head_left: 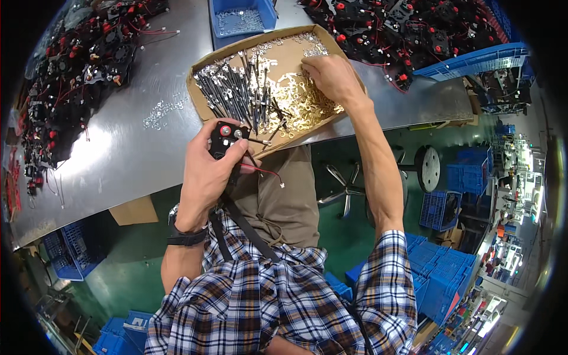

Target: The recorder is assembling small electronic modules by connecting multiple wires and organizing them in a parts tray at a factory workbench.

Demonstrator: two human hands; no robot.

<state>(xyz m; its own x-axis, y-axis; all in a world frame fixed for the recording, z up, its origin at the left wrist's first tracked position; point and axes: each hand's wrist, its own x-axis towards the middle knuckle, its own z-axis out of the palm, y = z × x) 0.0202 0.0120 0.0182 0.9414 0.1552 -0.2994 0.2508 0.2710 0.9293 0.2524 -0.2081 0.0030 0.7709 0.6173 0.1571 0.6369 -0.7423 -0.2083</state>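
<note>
In my left hand (207, 163) is a black module (223, 142) with a red ring round a metal stud, held between thumb and fingers. A thin red wire with a small white plug trails from its side. My right hand (336, 80) reaches over the right side of a shallow cardboard tray (284, 56), fingertips bent together near a heap of small silver washers or nuts (315, 44). Whatever is between those fingertips is too small to make out. The tray also holds black cable-like strips with metal ends (228, 92) and brass-coloured ring-ended parts (299, 106).
A blue bin (239, 21) of small metal parts stands behind the tray. Loose washers (164, 112) lie on the metal table (127, 154). Piles of black modules with red wires flank it at left (89, 59) and right (402, 29). A blue basket (473, 62) sits at the right edge.
</note>
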